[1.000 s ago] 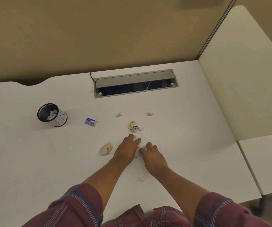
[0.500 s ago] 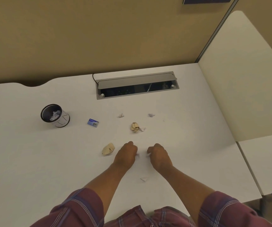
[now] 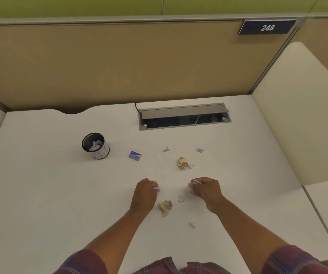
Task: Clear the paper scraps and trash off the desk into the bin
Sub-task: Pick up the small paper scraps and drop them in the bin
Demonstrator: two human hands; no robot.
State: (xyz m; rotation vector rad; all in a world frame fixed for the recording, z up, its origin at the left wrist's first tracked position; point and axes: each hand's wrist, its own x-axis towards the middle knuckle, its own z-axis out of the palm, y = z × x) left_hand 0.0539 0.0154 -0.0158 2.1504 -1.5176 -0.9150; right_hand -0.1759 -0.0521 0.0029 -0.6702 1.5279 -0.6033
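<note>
My left hand (image 3: 145, 192) is closed, pinching a small white paper scrap (image 3: 157, 188) just above the white desk (image 3: 40, 194). My right hand (image 3: 205, 189) is closed on another white scrap (image 3: 193, 182). Between my wrists lie a crumpled tan wad (image 3: 166, 207) and a white bit (image 3: 181, 199). A second tan wad (image 3: 182, 162) lies farther back, with a white scrap (image 3: 190, 165) touching it. More white scraps (image 3: 166, 149) (image 3: 200, 150) (image 3: 192, 225) are scattered around. The small black-rimmed bin (image 3: 95, 145) stands at the back left, white paper inside.
A small blue box (image 3: 135, 155) lies right of the bin. An open grey cable hatch (image 3: 184, 117) is sunk into the desk's back. A tan partition (image 3: 119, 62) closes the back and a cream divider (image 3: 297, 115) the right side.
My hands have drawn apart and lifted, each now pinching a white scrap. The view has tilted up. A tan wad now shows between my wrists.
</note>
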